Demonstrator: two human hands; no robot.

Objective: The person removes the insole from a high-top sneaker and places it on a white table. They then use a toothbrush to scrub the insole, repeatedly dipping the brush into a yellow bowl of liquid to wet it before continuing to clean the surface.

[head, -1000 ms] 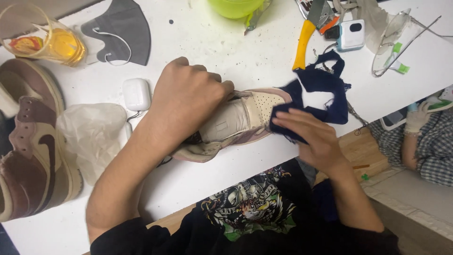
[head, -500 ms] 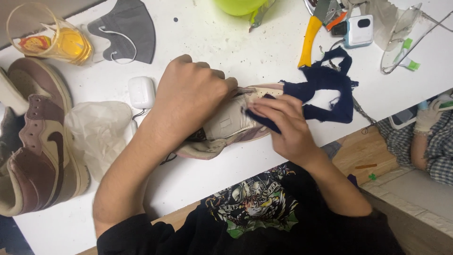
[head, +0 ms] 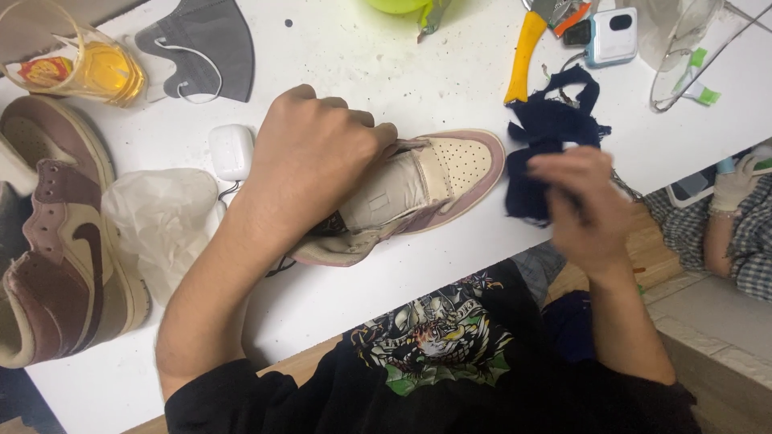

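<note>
White table (head: 338, 48), cluttered. Shoe (head: 410, 197) lies on its side near the front edge, toe pointing right. Left hand (head: 310, 157) stays clamped over its collar, fingers curled shut. Right hand (head: 583, 205) has lifted off the toe, now beside it, fingers closed on the dark blue cloth (head: 547, 137).

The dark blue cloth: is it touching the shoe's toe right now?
No: the dark blue cloth, held in the right hand, sits clear of the shoe, white table between them.
</note>
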